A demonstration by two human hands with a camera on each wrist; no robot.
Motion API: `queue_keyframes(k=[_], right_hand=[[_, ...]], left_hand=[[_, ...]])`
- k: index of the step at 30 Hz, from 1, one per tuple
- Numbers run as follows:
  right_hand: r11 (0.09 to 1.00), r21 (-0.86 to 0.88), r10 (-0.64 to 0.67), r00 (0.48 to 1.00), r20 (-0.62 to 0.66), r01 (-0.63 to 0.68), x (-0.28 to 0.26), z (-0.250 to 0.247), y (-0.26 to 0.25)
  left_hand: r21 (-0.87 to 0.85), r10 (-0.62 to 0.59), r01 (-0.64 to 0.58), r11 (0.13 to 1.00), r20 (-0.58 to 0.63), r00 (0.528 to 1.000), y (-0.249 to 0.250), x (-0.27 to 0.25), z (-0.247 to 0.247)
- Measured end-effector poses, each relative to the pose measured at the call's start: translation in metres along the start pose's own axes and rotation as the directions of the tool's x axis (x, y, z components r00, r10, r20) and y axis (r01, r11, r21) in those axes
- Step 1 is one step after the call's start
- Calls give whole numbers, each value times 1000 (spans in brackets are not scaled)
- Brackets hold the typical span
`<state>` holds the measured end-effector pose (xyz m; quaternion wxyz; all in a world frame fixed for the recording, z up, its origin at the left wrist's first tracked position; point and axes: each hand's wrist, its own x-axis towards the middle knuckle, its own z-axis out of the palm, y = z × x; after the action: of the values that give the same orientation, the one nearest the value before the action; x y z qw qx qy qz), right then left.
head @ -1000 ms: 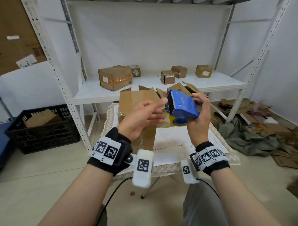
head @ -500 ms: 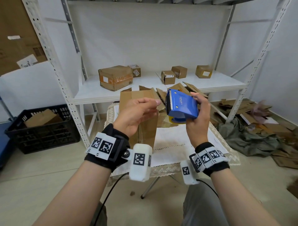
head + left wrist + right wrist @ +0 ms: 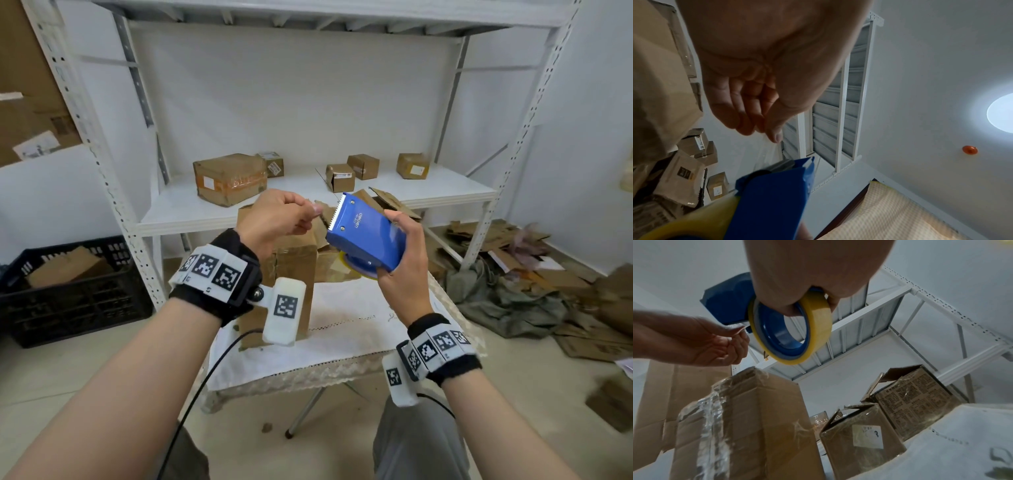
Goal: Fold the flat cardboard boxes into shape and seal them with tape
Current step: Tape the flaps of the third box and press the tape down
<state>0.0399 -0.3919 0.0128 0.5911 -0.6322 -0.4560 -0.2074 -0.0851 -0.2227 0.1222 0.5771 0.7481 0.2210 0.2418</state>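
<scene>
My right hand (image 3: 402, 274) grips the blue tape dispenser (image 3: 364, 234); my left hand (image 3: 274, 219) pinches its clear tape end (image 3: 767, 146). The tall cardboard box (image 3: 291, 274) on the desk (image 3: 359, 329), at 12 o'clock, looks folded and partly taped. I judge sealing remains.

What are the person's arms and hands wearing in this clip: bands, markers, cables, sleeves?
Both forearms are bare, with no sleeves or gloves. Each wrist has a black strap: the left wrist band and right wrist band carry white tiles printed with black square codes. A white rounded camera pod with its own code hangs off each band. A black cable trails from the left one.
</scene>
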Motion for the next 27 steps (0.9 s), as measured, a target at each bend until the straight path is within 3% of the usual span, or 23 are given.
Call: queue_keyframes(k=[8, 12, 19, 22, 27], right_hand=[[992, -117, -55, 998, 13, 56, 8, -21, 10], [987, -159, 4, 1000, -23, -7, 0, -41, 25], [953, -302, -10, 999, 44, 23, -6, -52, 43], [947, -320, 35, 999, 18, -28, -13, -61, 52], [925, -374, 81, 996, 30, -64, -29, -57, 57]], left_hand=[[90, 33, -37, 995, 39, 999, 20, 13, 2], [95, 61, -56, 994, -52, 997, 28, 21, -24], [113, 90, -75, 991, -136, 987, 30, 29, -45], [101, 114, -92, 991, -231, 966, 28, 33, -64], [247, 240, -173, 953, -273, 931, 23, 28, -62]])
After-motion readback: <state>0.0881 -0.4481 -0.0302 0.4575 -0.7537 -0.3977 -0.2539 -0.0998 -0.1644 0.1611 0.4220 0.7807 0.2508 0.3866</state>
